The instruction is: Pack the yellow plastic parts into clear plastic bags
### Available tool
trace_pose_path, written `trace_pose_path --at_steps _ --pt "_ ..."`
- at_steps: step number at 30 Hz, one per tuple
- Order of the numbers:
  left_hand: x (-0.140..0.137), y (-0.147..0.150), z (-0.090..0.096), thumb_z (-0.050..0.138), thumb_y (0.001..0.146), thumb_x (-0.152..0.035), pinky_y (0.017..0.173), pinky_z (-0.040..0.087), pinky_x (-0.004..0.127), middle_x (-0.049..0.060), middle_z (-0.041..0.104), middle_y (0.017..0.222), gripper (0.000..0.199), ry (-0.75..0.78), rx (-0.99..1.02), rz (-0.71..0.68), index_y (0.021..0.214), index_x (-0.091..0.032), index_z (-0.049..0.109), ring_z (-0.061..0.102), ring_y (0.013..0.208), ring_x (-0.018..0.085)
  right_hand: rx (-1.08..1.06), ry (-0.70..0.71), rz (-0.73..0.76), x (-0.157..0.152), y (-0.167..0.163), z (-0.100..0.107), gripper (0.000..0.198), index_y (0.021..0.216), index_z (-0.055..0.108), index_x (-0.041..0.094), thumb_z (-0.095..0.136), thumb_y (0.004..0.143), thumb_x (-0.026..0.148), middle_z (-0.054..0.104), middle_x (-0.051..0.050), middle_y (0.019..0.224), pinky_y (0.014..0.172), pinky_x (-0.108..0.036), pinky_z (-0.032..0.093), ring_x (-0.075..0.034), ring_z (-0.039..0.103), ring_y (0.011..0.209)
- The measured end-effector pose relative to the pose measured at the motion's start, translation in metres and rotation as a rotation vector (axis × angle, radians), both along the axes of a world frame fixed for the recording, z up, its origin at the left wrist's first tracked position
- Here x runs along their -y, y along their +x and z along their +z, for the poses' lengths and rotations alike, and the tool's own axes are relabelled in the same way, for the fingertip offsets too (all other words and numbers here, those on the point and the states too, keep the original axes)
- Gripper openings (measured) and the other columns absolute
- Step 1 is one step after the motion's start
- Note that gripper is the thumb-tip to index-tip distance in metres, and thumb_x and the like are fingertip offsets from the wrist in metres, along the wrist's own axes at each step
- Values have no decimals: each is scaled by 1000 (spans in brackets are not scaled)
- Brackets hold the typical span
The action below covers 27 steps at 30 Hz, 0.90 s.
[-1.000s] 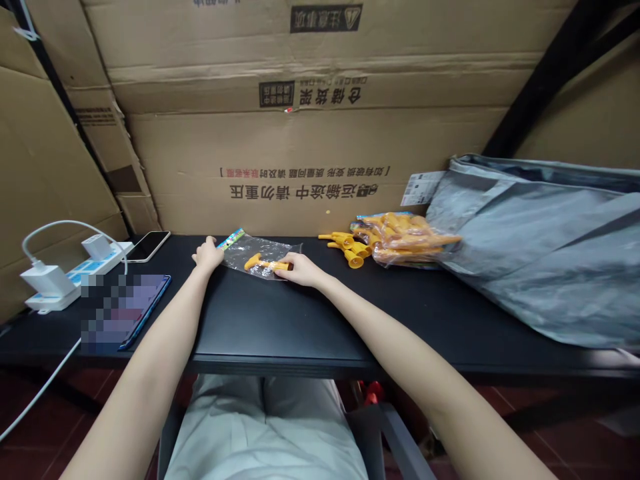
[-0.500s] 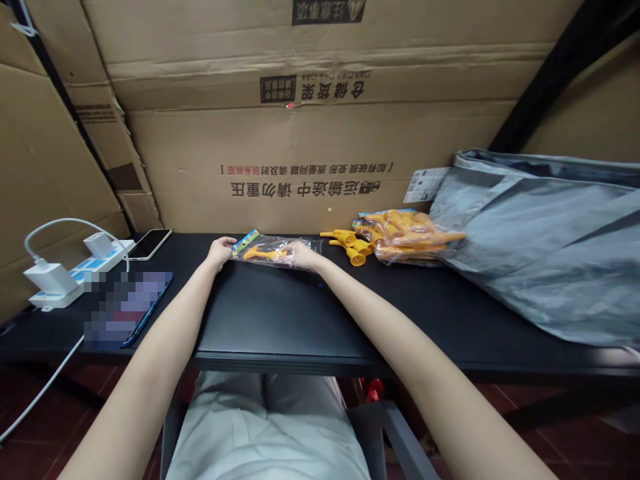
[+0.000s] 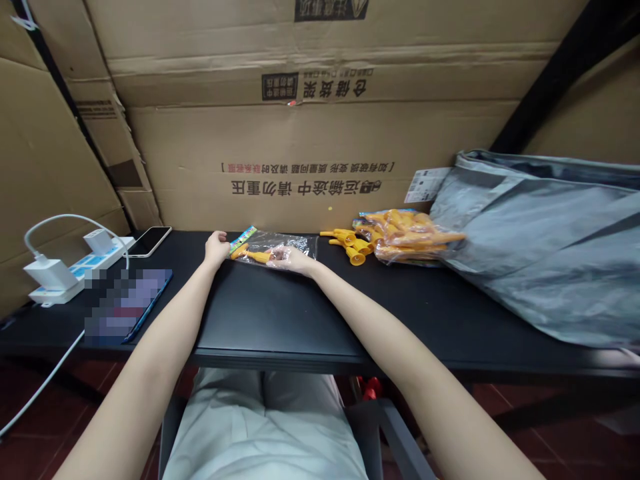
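Note:
A clear plastic bag with a colourful printed header lies near the back of the black table. Inside it is a yellow plastic horn-shaped piece, its narrow end towards the header. My left hand has its fingers closed at the header end of the bag. At the piece's wide end, my right hand is closed on it, with shiny film about the fingers. Whether that hand is inside the bag or pressing through it I cannot tell. Several loose yellow horn-shaped pieces lie to the right.
Packed yellow pieces in clear bags are heaped beside a large grey bag on the right. A power strip with chargers, a phone and a blurred flat packet are on the left. Cardboard walls the back.
The yellow piece has slid left inside the bag, up against the header. My right hand has moved left with it, and my left hand has shifted slightly left and up.

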<state>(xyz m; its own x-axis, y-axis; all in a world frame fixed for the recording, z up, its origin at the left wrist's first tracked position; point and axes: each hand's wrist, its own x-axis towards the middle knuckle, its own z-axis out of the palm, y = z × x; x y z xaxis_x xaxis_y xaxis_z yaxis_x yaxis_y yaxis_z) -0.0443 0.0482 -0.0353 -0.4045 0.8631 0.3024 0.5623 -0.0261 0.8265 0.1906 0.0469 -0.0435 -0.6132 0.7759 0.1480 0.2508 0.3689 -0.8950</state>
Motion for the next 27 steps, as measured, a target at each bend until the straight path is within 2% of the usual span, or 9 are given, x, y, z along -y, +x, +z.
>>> trace_pose_path --at_steps 4,8,11,16,19,21,25,27 --pt "5 4 -1 57 71 -12 102 38 43 11 57 117 37 173 -356 -61 107 -18 56 52 116 24 -86 -59 60 -2 -2 -4 43 98 67 13 74 63 37 69 -7 89 87 -34 45 -18 63 86" --pt "7 11 -5 61 74 -23 105 30 54 10 52 128 38 131 -518 -196 112 -23 53 43 125 28 -102 -58 37 -4 -2 -6 40 102 68 14 72 66 31 71 -7 96 93 -36 43 -19 63 93" --pt "6 12 -5 60 75 -23 106 29 52 9 51 130 36 120 -538 -268 111 -23 55 41 127 27 -76 -37 -5 -4 -1 -5 36 102 69 14 69 69 28 71 -7 99 94 -36 43 -19 64 95" --pt "5 14 1 52 73 -11 109 31 36 7 55 126 38 131 -512 -381 109 -21 59 46 124 19 -29 13 22 1 -1 -2 33 103 69 14 64 74 28 71 -7 101 93 -34 44 -19 64 96" --pt "5 18 1 49 73 -8 110 30 34 6 54 130 45 115 -492 -410 115 -21 57 44 126 17 28 86 34 7 -4 2 32 106 69 14 60 78 25 71 -7 101 90 -31 46 -18 65 95" --pt "3 22 -3 47 72 -7 110 30 34 6 54 131 48 82 -476 -447 117 -20 57 45 126 17 111 180 -10 14 -7 7 29 105 70 15 58 80 23 72 -7 100 87 -29 46 -19 65 95" --pt "-3 24 -11 42 70 -1 110 30 29 5 58 127 50 -7 -446 -508 113 -18 61 48 124 16 382 413 -241 27 -7 24 22 95 74 19 58 82 26 73 -7 94 82 -28 46 -23 66 91" --pt "-5 23 -12 41 68 0 110 30 28 5 58 127 51 -39 -450 -503 109 -18 64 47 125 16 485 477 -340 31 -2 35 22 92 75 20 56 84 29 73 -8 93 79 -28 46 -24 66 91"
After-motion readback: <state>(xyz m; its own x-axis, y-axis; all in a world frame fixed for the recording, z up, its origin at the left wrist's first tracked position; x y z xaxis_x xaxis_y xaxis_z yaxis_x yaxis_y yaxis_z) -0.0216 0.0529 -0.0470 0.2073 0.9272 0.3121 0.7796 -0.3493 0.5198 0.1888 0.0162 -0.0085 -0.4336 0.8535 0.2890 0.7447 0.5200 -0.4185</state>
